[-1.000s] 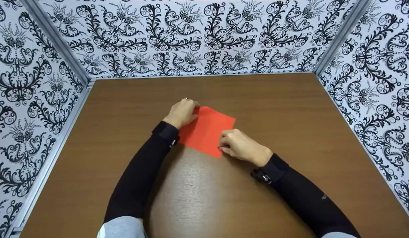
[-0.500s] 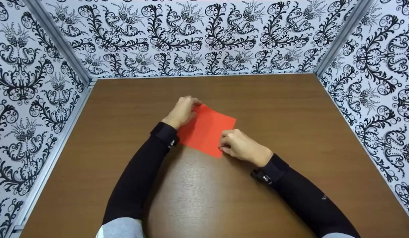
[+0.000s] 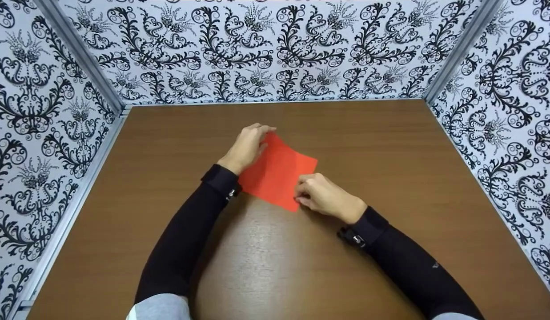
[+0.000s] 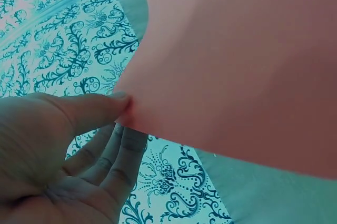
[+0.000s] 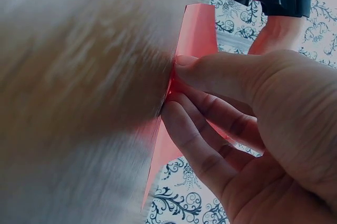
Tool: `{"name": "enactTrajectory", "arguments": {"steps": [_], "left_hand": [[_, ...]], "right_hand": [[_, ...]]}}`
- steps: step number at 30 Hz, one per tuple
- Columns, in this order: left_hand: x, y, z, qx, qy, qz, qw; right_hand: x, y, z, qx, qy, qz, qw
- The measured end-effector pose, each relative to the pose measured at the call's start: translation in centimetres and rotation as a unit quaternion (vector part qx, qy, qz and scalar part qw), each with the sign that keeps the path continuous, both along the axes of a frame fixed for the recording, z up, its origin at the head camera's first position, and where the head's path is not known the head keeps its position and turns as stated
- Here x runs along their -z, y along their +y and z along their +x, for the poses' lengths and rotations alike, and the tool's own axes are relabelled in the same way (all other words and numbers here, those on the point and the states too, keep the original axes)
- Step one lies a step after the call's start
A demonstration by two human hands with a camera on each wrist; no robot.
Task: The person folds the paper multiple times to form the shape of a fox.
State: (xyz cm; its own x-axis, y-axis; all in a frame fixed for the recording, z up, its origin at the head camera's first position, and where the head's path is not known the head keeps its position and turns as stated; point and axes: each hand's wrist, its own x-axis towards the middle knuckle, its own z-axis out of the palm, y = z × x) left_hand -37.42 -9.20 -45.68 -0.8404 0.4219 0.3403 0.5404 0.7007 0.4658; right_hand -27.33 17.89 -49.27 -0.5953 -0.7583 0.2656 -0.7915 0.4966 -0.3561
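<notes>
Head view: left grip [image 3: 247, 146] and right grip [image 3: 323, 196] pinch red paper [image 3: 277, 173].

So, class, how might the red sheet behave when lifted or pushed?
The red sheet is probably floppy, since it bows toward its raised corner. It looks thin-edged, so likely light and easily creased. Pushed, it may slide on the shiny table.

**Our right hand [image 5: 284, 113] pinches a red paper sheet [image 5: 200, 32]**

We see the thumb [image 5: 216, 69] and fingertips [image 5: 172, 111] meet at the sheet's edge, the paper showing above and below them. A blurred tabletop [image 5: 68, 77] fills our left side. Behind the paper we make out white wallpaper [image 5: 187, 200] with dark scrollwork. At upper right, our left wrist [image 5: 277, 32] wears a black strap [image 5: 287, 3] bearing a white label too small to read.
</notes>
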Motion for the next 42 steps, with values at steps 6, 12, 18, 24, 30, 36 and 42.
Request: {"name": "enactTrajectory", "arguments": {"steps": [6,12,18,24,30,36,42], "left_hand": [[-0.4,0.1,0.6,0.003,0.002,0.017,0.9999],[-0.9,0.3,1.2,0.01,0.015,0.039,0.9991],[-1.1,0.5,1.8,0.009,0.028,0.055,0.9981],[-1.4,0.7,2.6,0.01,0.04,0.062,0.9972],[-1.0,0.6,3.6,0.004,0.053,0.053,0.9972],[-0.6,0.5,4.6,0.009,0.055,0.045,0.9974],[-0.4,0.5,5.8,0.016,0.055,0.037,0.9977]], "right_hand": [[0.0,-0.1,0.0,-0.001,-0.002,0.0,1.0],[-0.1,0.0,0.0,-0.002,0.002,0.0,1.0],[-0.1,0.0,0.1,-0.002,-0.001,0.004,1.0],[-0.1,0.1,0.0,-0.003,-0.004,0.007,1.0],[-0.1,0.1,0.0,-0.007,0.007,0.003,0.9999],[-0.1,0.1,0.0,0.001,0.0,0.004,1.0],[-0.1,0.0,0.0,0.003,-0.008,0.004,1.0]]}}
